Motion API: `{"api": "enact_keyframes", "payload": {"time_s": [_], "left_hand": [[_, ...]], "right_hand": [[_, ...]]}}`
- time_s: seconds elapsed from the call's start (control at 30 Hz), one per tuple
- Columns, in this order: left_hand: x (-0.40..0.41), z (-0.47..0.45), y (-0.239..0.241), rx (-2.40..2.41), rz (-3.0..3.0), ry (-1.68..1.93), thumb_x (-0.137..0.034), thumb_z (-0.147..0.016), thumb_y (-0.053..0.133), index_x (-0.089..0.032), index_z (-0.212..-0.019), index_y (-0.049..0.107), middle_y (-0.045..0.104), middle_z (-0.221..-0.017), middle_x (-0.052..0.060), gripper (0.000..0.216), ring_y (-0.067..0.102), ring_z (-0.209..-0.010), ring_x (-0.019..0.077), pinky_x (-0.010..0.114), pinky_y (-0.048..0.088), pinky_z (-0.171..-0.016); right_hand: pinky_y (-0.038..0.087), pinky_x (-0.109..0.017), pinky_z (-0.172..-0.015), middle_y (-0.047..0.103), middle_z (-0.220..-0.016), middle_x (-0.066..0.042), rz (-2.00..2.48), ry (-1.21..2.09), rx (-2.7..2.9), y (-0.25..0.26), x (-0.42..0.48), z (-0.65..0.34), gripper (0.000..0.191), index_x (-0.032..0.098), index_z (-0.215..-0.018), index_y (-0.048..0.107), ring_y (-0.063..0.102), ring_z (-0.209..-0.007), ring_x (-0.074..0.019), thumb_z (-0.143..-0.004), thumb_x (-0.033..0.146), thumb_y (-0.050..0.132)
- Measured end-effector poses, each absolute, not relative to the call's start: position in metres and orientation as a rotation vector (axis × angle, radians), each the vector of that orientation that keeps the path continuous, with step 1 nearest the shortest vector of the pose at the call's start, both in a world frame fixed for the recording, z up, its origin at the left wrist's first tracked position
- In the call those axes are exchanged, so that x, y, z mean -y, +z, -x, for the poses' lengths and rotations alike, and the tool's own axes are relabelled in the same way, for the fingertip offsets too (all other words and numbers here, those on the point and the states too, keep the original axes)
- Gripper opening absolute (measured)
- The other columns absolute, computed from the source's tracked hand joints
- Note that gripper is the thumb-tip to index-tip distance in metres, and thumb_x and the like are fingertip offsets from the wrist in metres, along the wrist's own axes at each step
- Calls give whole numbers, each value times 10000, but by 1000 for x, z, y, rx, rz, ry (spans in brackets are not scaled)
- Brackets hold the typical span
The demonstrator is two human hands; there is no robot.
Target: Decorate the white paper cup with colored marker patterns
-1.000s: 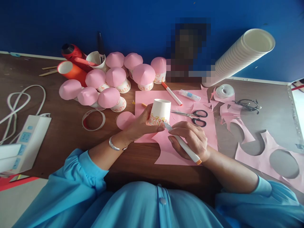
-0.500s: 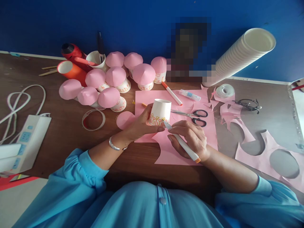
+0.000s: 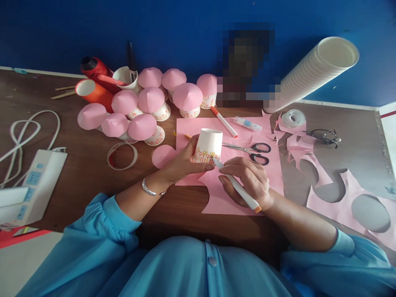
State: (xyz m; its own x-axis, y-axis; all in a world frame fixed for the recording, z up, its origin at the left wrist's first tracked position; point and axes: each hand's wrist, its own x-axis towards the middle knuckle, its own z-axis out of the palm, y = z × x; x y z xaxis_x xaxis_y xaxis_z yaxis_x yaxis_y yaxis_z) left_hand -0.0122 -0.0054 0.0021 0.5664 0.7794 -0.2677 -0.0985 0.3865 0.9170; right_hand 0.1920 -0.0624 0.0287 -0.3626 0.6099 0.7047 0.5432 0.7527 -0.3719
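Observation:
My left hand [image 3: 190, 159] is closed around a white paper cup [image 3: 210, 142], held with its narrow end up. Orange and yellow flowers and stems are drawn around the cup's lower band. In my right hand [image 3: 247, 179] is a white marker [image 3: 241, 192] with an orange end, its tip at the drawn flowers. Beneath both hands lies pink paper [image 3: 222, 202] with a curved cut edge. Black-handled scissors [image 3: 247, 149] rest on it behind the cup, beside a marker with an orange-red cap [image 3: 224, 122] and a small glue bottle [image 3: 247, 123].
Several cups with pink cone roofs [image 3: 187, 97] stand at the back left. A tape ring [image 3: 122, 156] and a pink disc [image 3: 163, 156] lie left of the paper. A tall cup stack [image 3: 315, 74] leans at the back right, near paper scraps [image 3: 321, 165], glasses [image 3: 324, 136] and a power strip [image 3: 40, 185] far left.
The marker tip has shifted very slightly at the cup's lower band. Both hands otherwise keep the same hold and place.

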Motion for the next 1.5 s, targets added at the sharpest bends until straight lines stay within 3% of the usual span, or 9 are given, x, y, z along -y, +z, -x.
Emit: {"api": "enact_keyframes", "payload": {"time_s": [0.27, 0.67, 1.03, 1.3, 1.5], "left_hand": [[5, 14, -1, -794, -1017, 642, -329, -678, 940, -271, -1317, 534, 623, -1224, 64, 759, 604, -1209, 310, 463, 518, -1005], [4, 16, -3, -631, -850, 712, -293, -753, 868, -289, -1298, 630, 670, -1222, 55, 595, 632, -1172, 267, 431, 512, -1021], [5, 15, 3, -662, -796, 674, -273, -658, 941, -296, -1285, 593, 660, -1255, 43, 717, 599, -1275, 309, 453, 479, -1052], [3, 13, 4, -703, -812, 651, -260, -645, 953, -268, -1236, 605, 642, -1088, 7, 686, 614, -1068, 221, 396, 474, -959], [4, 13, 3, -693, -817, 654, -266, -665, 943, -254, -1262, 594, 639, -1080, 8, 692, 599, -1116, 242, 438, 443, -1018]], "right_hand": [[603, -286, -577, 718, -799, -21, 872, 98, 1996, 31, 64, -193, 216, 196, -1105, 607, 719, -691, -179, -908, 115, 641], [619, -288, -581, 711, -821, -47, 845, 69, 1964, 29, 64, -193, 129, 179, -1088, 613, 733, -728, -180, -964, 145, 623], [650, -288, -635, 730, -861, -62, 817, 104, 1990, 29, 67, -194, 118, 166, -1085, 612, 754, -791, -184, -970, 158, 634], [620, -298, -602, 710, -816, -59, 846, 62, 2009, 27, 63, -193, 138, 159, -1084, 602, 720, -729, -184, -953, 127, 635], [604, -293, -585, 703, -807, -45, 843, 80, 2017, 28, 63, -192, 146, 172, -1102, 595, 713, -710, -175, -964, 135, 623]]}}
